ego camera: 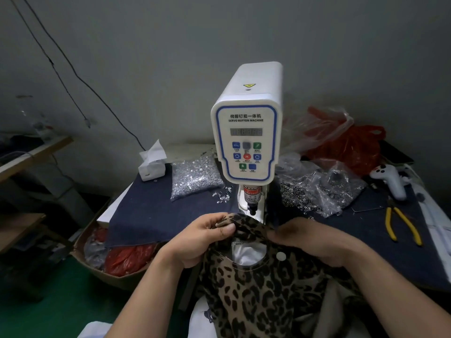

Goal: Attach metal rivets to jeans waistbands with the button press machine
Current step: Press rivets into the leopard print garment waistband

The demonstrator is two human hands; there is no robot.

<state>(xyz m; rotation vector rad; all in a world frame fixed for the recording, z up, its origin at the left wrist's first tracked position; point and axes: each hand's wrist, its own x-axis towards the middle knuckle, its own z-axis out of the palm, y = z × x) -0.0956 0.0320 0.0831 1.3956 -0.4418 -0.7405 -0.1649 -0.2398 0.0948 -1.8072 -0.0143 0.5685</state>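
Both hands hold a leopard-print garment (263,284) at the near edge of the table, just in front of the white button press machine (247,123). The left hand (202,237) pinches a folded bit of the waistband (240,222) between thumb and curled fingers, lifting it toward the punch (252,208) that hangs under the machine's head. The right hand (314,240) grips the same band further right, fingers curled over the cloth, though its fingertips are blurred and I cannot tell exactly how they lie. A pale round button or sticker (281,256) shows on the fabric near the right hand (which of the two it is, I cannot say). The waistband sits just below and in front of the punch, not yet under it as far as I can judge. The main risk from here is that the cloth goes in folded or off-mark, so the rivet lands crooked or through a doubled layer; fingers held this close to the punch could also be caught. Bags of loose rivets (195,176) lie to the far left and far right of the machine, and yellow-handled pliers (400,225) rest on the right.
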